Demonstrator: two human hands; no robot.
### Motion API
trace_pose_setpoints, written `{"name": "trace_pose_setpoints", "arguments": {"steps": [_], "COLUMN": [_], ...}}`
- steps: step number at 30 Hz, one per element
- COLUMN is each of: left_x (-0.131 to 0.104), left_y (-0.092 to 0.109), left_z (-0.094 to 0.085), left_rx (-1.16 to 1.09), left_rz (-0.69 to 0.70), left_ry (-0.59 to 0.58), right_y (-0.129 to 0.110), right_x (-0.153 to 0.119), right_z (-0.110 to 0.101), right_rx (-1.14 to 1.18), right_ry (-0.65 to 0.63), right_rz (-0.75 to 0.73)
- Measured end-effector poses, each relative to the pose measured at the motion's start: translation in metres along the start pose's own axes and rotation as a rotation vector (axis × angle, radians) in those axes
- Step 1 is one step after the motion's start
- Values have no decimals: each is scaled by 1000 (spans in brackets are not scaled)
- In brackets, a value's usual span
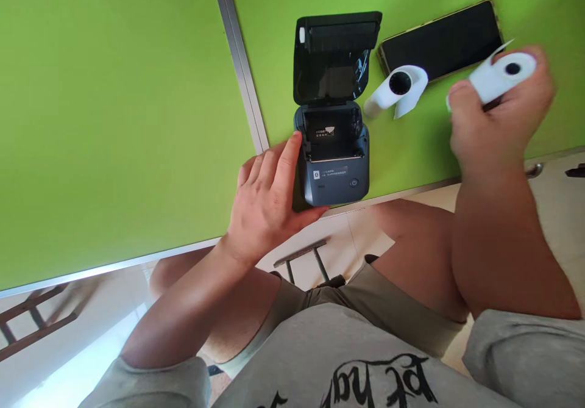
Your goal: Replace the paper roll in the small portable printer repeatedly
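A small dark grey thermal label printer (pixel 336 179) sits at the table's front edge with its black lid (pixel 336 60) tipped back. Its roll compartment holds no roll, and a small white mark shows on the inner wall. My left hand (pixel 269 194) grips the printer's left side, thumb along the front. In my right hand (pixel 498 109), to the right of the printer, is a white paper roll (pixel 503 75) with a loose end sticking up. Another white paper roll (pixel 397 88), partly unwound, stands between the printer and that hand.
Behind the rolls lies a black smartphone (pixel 443 42) with a gold edge. A metal strip (pixel 240 60) crosses the green tabletop (pixel 114 121) left of the printer. My legs are below the table edge, and a stool frame (pixel 36 316) shows at lower left.
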State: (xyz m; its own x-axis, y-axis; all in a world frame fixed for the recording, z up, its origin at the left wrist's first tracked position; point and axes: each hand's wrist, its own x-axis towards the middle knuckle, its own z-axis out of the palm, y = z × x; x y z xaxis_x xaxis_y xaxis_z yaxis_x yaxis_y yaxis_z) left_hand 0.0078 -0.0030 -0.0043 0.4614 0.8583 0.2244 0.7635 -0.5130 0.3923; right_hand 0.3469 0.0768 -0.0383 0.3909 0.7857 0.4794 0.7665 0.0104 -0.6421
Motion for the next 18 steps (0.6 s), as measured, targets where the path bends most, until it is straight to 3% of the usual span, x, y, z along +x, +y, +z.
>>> {"name": "trace_pose_setpoints", "arguments": {"steps": [3, 4, 9, 11, 15, 18], "left_x": [0, 0, 0, 0, 1, 1], "left_y": [0, 0, -1, 0, 1, 1], "left_z": [0, 0, 1, 1, 0, -1], "left_rx": [0, 2, -10, -12, -17, -23], "left_rz": [-3, -9, -29, -26, -28, -40], "left_ry": [6, 5, -4, -3, -4, -13], "right_y": [4, 3, -4, -8, -38, -74], "right_x": [-3, -4, -3, -2, -8, -21], "right_z": [-4, -5, -10, -14, -18, -11], "right_rx": [-64, -65, -88, -25, 77, 204], "right_ry": [37, -4, -161, -152, -30, -55], "right_rz": [-163, -191, -156, -225, -572, -699]}}
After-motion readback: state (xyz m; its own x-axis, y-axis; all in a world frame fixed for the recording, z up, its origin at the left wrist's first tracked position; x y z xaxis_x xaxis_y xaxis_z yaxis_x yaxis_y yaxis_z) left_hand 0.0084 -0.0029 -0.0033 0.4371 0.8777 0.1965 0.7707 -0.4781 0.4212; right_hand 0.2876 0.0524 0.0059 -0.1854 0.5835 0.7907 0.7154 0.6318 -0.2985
